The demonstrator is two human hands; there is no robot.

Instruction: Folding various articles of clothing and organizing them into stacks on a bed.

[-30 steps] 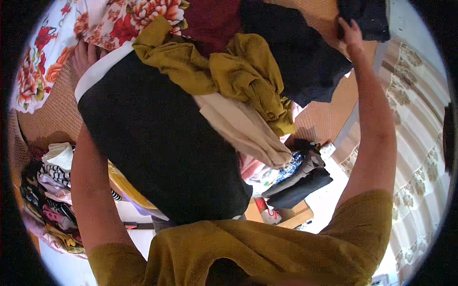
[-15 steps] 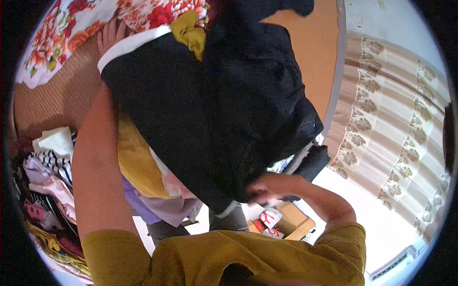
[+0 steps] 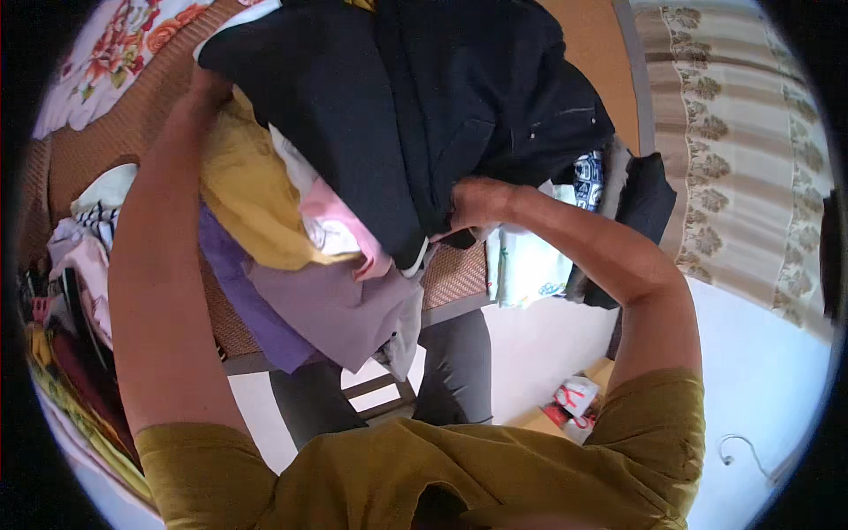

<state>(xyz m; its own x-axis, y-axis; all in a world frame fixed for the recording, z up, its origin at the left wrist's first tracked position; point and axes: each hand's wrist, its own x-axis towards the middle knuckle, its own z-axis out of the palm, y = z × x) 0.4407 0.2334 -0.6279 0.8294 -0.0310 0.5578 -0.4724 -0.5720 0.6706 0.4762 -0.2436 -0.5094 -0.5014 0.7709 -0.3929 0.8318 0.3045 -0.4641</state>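
A large black garment with white edging [image 3: 331, 106] spreads across the middle, over a heap of clothes. A dark navy garment with a zip pocket [image 3: 521, 106] lies against it on the right. My left arm reaches up to the black garment's far left corner; the fingers of my left hand [image 3: 212, 86] are hidden behind the cloth. At the near edge, my right hand [image 3: 480, 205] is closed on the black garment, its fingertips tucked out of sight. Below lie a mustard cloth [image 3: 252, 199], a pink cloth [image 3: 340, 216], a mauve cloth [image 3: 327, 296] and a purple cloth [image 3: 247, 283].
Brown woven matting [image 3: 455, 283] covers the bed, with a floral sheet [image 3: 115, 66] at the far left. More clothes [image 3: 84, 247] are piled at left. A pale printed cloth [image 3: 530, 265] lies right of my hand. An open box [image 3: 539, 422] stands on the floor; a patterned curtain [image 3: 715, 132] hangs at right.
The view has shifted, so the clothes sit higher in the picture. The black garment has moved away from me, uncovering more of the mustard, pink and mauve cloths. My right hand stays at its near edge.
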